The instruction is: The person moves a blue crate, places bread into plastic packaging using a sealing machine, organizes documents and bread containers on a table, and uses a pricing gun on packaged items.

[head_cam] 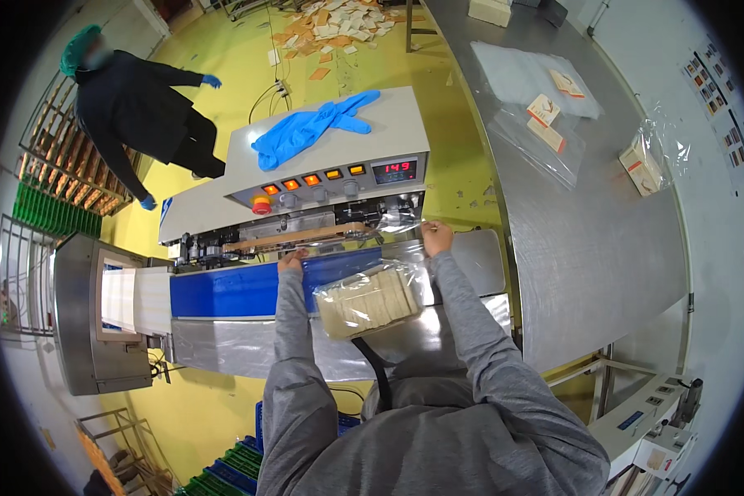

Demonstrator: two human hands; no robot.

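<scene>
A transparent plastic bag (372, 297) filled with a row of pale, flat slices lies tilted across the blue conveyor belt (235, 288) and the metal ledge in front of it. Its mouth is stretched between my two hands along the band sealer (328, 149). My left hand (291, 259) pinches the bag's left corner just above the belt. Higher and to the right, my right hand (437, 237) grips the other corner near the sealer's infeed end. Close behind the film runs the sealer's brown band (297, 237).
A blue glove (316, 127) lies on the sealer's housing, above its lit switches and red stop button (261, 205). At right, a steel table (595, 248) bears bags, printed cards and a packed bag (642, 164). A metal detector-like tunnel (102, 316) stands left. A co-worker (139, 111) stands beyond.
</scene>
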